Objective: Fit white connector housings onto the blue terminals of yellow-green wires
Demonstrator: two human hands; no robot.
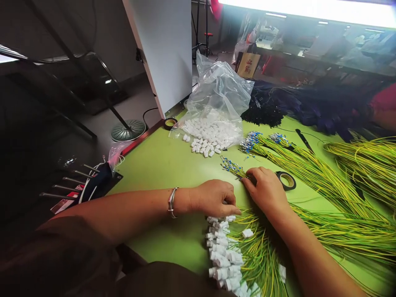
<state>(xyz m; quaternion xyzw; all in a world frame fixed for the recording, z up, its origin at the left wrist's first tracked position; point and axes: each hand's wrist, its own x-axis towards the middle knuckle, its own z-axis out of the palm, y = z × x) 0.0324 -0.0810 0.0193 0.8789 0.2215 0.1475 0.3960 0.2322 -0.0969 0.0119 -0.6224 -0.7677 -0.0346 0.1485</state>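
My left hand (216,199) is closed, its thumb and curled fingers drawn together just above the top of a row of white plastic connectors (224,258). What it pinches, if anything, is hidden. These connectors sit on the ends of yellow-green wires (261,251). My right hand (267,187) is closed around a small bundle of wires (232,167) whose blue and silver crimped tips stick out to the left. Behind the hands, loose white connectors (206,146) spill from a clear plastic bag (221,88) onto the green tabletop (148,173).
A roll of black tape (286,180) lies beside my right wrist, another tape roll (170,123) at the table's left edge. Long yellow-green wire bundles (312,173) stretch across the right side. Black parts (266,111) lie at the back. Metal rods (63,186) jut out at left.
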